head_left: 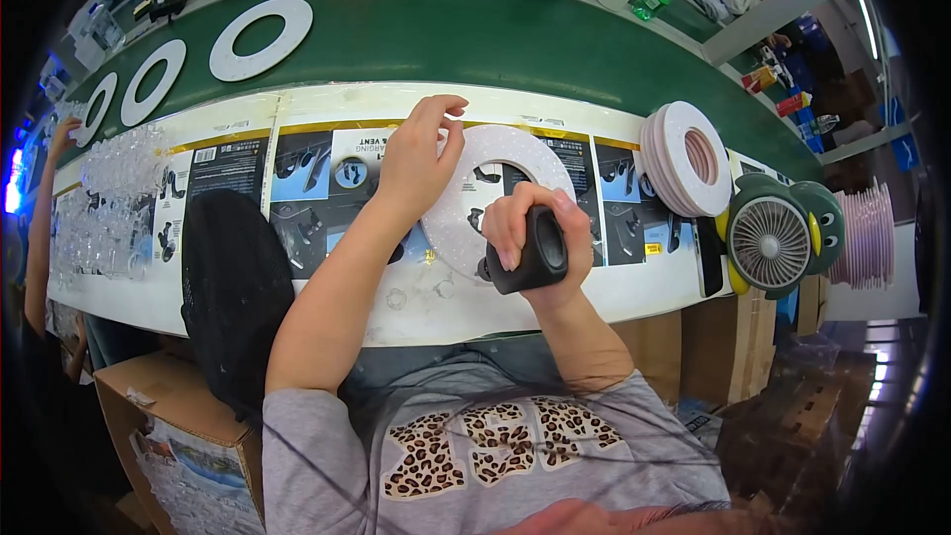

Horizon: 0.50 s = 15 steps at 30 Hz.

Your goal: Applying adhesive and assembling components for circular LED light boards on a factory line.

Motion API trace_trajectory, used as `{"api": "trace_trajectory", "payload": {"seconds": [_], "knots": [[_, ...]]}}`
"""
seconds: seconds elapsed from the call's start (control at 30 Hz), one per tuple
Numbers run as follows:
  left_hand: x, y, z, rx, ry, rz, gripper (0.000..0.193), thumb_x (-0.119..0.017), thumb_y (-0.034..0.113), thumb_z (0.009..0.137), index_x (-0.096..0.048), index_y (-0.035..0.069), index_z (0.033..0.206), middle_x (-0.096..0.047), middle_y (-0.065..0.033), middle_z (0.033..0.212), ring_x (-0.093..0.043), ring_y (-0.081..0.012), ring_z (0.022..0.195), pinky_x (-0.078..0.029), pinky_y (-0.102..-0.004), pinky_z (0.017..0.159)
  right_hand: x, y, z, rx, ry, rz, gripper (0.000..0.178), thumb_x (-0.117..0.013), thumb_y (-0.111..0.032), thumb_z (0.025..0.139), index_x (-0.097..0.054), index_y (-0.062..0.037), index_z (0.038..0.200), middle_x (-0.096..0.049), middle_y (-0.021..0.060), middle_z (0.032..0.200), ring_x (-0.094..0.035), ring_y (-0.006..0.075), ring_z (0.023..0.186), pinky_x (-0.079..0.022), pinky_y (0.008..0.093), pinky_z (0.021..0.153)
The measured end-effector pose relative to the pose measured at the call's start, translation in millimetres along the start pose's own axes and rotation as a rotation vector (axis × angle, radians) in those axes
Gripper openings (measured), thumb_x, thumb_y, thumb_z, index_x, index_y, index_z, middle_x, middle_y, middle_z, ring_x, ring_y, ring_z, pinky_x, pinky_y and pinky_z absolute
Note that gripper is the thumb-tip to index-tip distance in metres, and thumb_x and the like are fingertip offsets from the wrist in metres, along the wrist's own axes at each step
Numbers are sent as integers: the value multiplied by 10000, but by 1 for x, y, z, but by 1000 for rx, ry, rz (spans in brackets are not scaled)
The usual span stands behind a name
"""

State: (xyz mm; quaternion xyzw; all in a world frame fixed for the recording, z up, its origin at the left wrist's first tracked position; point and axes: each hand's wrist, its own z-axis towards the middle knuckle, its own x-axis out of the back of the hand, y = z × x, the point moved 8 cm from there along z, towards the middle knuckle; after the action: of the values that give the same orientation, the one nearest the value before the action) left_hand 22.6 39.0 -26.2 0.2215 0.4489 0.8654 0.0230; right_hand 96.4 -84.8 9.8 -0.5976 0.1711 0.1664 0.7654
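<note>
A flat white speckled ring (461, 228) lies on the printed sheets in front of me. My right hand (540, 243) is over its near right part, fingers wrapped around a black handheld tool (536, 263) with a wide oval end. What kind of tool it is I cannot make out; part of it is hidden by my fingers. Over the ring's far left edge is my left hand (424, 154), fingers stretched out and apart. Whether its fingertips touch the ring is unclear.
Stacked white and pink rings (686, 159) stand on the right, beside a green animal-shaped fan (783, 235). Three white rings, one nearest (261, 40), lie on the green belt. Clear plastic pieces (109, 208) and a black cloth-like item (236, 297) are left; another person's arm (45, 208) reaches in there.
</note>
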Motion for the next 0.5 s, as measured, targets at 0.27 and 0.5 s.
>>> {"api": "trace_trajectory", "payload": {"seconds": [0.27,0.5], "knots": [[0,-1,0,-2,4,-2,240,-563,63,878,-561,40,1117,-636,-113,1029,-660,-226,830,-527,-346,719,0,2,0,-4,12,-27,462,-304,-410,967,-438,-81,670,-449,27,540,-427,123,522,-328,270,592],[0,1,0,-4,8,-4,240,-561,62,877,-562,39,1115,-638,-113,1025,-661,-228,830,-530,-349,722,-1,-10,2,16,63,18,456,-287,-397,973,-440,-79,684,-454,31,541,-431,129,523,-334,268,587]]}}
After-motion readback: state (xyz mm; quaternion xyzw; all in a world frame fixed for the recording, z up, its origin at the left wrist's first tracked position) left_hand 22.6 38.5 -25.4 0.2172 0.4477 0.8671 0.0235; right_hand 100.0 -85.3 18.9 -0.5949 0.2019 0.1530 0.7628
